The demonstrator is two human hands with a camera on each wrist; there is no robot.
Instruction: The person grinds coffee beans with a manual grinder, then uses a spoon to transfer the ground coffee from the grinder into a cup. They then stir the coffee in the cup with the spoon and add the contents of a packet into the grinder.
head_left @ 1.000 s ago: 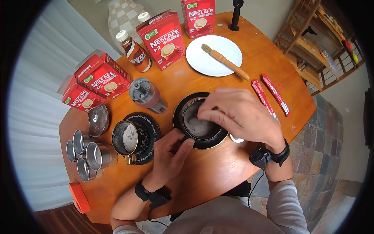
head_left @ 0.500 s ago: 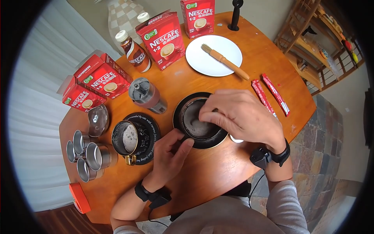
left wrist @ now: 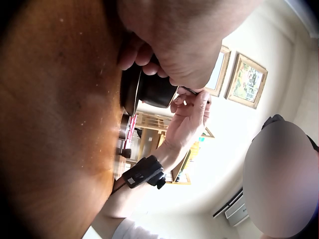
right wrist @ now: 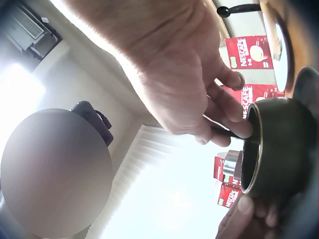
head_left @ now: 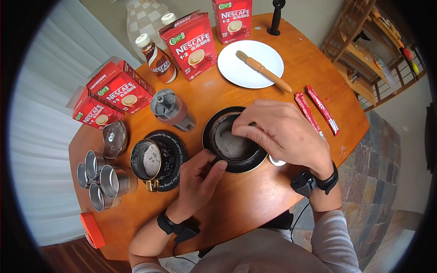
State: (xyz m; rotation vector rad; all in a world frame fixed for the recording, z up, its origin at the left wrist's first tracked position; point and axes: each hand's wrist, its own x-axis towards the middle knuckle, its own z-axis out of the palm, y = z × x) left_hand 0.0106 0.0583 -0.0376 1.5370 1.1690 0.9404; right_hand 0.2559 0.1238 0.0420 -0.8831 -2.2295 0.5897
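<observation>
A black cup (head_left: 233, 144) with a gold rim and greyish contents sits on a black saucer (head_left: 255, 164) in front of the person. My left hand (head_left: 200, 179) grips the cup's near left side between thumb and fingers, where the handle is hidden. Over the far right of the opening, my right hand (head_left: 284, 134) pinches a thin dark utensil (right wrist: 224, 130) that reaches into the cup; its lower end is hidden. To the left, a second black cup (head_left: 148, 160) with whitish powder stands on a lettered saucer (head_left: 170, 170).
Metal cups (head_left: 111, 181), a glass bowl (head_left: 114, 139) and a grinder (head_left: 170, 109) stand left. Red coffee boxes (head_left: 193, 50) and a bottle (head_left: 157, 61) line the back. A brush (head_left: 261, 70) lies on a white plate (head_left: 230, 75); red sachets (head_left: 322, 109) lie right.
My right hand makes only slight shifts over the cup with the utensil. My left hand keeps its place at the cup, and the things around stay where they were.
</observation>
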